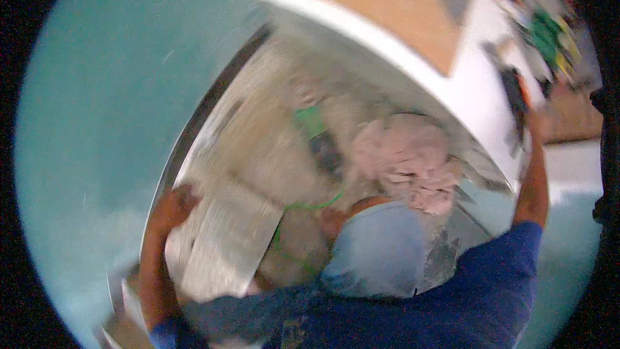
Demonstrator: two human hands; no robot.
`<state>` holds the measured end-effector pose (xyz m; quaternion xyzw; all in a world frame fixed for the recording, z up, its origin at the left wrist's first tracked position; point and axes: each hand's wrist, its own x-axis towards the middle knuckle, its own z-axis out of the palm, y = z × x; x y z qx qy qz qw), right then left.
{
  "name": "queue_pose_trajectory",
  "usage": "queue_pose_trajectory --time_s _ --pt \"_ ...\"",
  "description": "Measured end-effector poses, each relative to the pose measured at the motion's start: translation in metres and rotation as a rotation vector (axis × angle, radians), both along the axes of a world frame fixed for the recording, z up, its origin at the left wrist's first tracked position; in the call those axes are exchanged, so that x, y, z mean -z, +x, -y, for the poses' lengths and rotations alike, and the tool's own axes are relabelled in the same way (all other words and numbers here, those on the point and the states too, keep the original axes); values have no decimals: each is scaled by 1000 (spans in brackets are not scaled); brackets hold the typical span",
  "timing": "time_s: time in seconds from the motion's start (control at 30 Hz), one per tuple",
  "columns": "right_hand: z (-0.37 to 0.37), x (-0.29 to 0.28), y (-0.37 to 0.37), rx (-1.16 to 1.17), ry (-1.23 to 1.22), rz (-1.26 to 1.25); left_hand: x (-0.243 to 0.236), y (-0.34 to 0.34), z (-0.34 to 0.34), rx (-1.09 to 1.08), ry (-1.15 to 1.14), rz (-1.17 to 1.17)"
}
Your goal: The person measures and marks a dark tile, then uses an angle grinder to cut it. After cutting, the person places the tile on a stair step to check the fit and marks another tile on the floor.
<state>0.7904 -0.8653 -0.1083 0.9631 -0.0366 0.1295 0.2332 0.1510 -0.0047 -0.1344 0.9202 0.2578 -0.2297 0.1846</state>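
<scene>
The whole view is smeared by motion. At the left, my left hand (175, 205) is over the edge of a pale board (232, 236) beside the teal wall; its fingers look bent, but blur hides whether they grip. My right hand (535, 119) reaches far to the right, up at the white tabletop (481, 84). It meets a long black and orange object (516, 94), too blurred to name. Whether the fingers close on it cannot be made out.
Below the tabletop, a green and black power tool (316, 136) lies on the dusty floor, with a green cord (313, 207) nearby. Crumpled pink cloth (407, 158) lies to its right. A brown sheet (400, 10) and a blurred green item (546, 35) sit on the tabletop.
</scene>
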Motion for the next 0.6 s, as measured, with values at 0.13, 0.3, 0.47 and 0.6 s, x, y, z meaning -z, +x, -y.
queue_pose_trajectory --time_s 0.13,0.3,0.47,0.6 --pt "45 -46 3 -349 -572 180 -16 -16 -34 -59 -91 250" --pt "-124 -58 3 -693 -22 238 -11 -111 -65 -346 6 289" --pt "-410 -39 -149 -739 1121 -797 63 -266 -65 -636 100 477" --pt "-587 14 -279 -1258 469 -1274 136 -375 -32 -991 162 342"
